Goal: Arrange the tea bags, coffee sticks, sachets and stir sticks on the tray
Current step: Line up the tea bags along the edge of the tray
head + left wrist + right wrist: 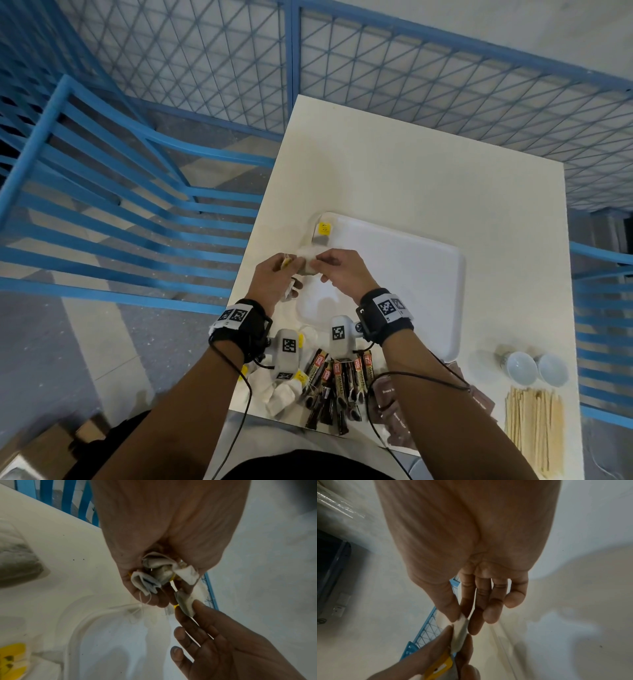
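The white tray (411,274) lies mid-table, with one tea bag with a yellow tag (322,235) in its far left corner. Over the tray's left edge my left hand (291,266) grips a bunch of crumpled tea bags (157,572) in its curled fingers. My right hand (320,262) meets it, thumb and forefinger pinching one white tea bag (460,632) at the edge of that bunch. That tea bag (185,601) is still held at its other end by the left fingers, and a yellow tag (438,665) shows beside them.
Near the table's front edge lie loose tea bags (284,390), a heap of dark coffee sticks (335,387), brown sachets (394,411) and wooden stir sticks (534,428). Two white cups (534,368) stand right of the tray. A blue chair (120,205) and a mesh fence surround the table.
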A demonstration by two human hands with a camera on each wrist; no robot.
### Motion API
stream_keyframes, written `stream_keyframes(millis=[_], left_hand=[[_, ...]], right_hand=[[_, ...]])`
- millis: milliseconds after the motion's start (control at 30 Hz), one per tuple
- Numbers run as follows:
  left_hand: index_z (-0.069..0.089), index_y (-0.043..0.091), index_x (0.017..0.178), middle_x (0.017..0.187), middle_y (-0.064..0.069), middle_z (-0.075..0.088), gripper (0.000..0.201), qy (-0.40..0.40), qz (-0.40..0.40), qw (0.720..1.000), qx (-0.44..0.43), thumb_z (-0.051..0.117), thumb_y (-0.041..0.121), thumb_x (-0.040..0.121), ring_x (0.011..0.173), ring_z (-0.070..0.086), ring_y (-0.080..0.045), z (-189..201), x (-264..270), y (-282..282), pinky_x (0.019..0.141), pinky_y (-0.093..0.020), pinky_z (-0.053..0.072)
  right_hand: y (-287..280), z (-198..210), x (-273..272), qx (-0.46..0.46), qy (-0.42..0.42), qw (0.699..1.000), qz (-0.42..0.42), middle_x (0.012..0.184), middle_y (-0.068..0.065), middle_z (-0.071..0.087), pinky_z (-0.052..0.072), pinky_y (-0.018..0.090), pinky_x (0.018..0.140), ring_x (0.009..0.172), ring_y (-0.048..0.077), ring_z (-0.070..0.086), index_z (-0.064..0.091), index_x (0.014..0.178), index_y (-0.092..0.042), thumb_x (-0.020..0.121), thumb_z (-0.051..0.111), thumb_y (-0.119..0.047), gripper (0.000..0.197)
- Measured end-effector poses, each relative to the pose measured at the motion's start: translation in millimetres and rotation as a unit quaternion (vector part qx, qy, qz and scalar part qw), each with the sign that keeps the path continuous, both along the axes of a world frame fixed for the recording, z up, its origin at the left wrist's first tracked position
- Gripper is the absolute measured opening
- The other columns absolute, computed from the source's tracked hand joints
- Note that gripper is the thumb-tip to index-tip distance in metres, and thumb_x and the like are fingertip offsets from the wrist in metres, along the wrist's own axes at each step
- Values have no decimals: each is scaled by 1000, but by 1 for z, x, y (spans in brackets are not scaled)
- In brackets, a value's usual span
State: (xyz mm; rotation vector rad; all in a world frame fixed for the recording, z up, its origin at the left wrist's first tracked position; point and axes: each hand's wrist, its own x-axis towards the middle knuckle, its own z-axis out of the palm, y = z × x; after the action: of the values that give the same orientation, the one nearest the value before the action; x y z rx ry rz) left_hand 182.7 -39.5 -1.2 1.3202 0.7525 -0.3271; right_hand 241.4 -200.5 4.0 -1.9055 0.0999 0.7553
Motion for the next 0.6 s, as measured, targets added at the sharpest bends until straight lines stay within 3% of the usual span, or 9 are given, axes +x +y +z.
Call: stream_keyframes(millis=[100, 233, 333, 467, 600], left_hand=[[69, 12, 90, 78, -5, 69, 10, 1, -9, 1000, 9, 69, 19, 97, 59, 60, -21, 0, 2, 2, 57, -31, 49], [70, 8, 101, 87, -8, 72, 15, 31, -13, 999, 7, 66, 22, 99, 61, 59, -23, -3, 5, 5, 58, -31, 49], [70, 7, 109, 90, -9, 72, 16, 58, -4, 998, -10, 62, 18, 101, 63, 59, -24, -7, 2, 11, 57, -30, 49], [69, 6, 110, 93, -13, 70, 16, 66, -13, 998, -16, 55, 11, 104, 64, 59, -25, -13, -4, 21, 58, -30, 49], [69, 8, 107, 93, -12, 70, 15, 65, -15, 998, -9, 54, 10, 104, 64, 59, -25, -15, -6, 29, 57, -30, 49]], right_hand=[[-1, -2, 0, -12, -17, 1000, 23, 90, -4, 72, 56, 31, 80, 81, 14, 66, 71, 85, -28, 83, 80, -33, 10], [-2, -6, 6, -15, -19, 1000, -13, 85, 0, 72, 55, 34, 78, 75, 17, 64, 69, 80, -28, 83, 81, -27, 12], [-1, -22, 17, -70, -39, 994, -71, 83, -3, 71, 54, 32, 81, 80, 18, 66, 73, 86, -24, 84, 80, -26, 8], [5, -37, 28, -132, -43, 986, -96, 90, -4, 69, 47, 22, 88, 89, 13, 61, 77, 101, -14, 86, 77, -24, 18], [11, -45, 33, -151, -45, 981, -109, 91, -5, 69, 45, 18, 87, 89, 11, 61, 77, 99, -14, 86, 77, -22, 15]])
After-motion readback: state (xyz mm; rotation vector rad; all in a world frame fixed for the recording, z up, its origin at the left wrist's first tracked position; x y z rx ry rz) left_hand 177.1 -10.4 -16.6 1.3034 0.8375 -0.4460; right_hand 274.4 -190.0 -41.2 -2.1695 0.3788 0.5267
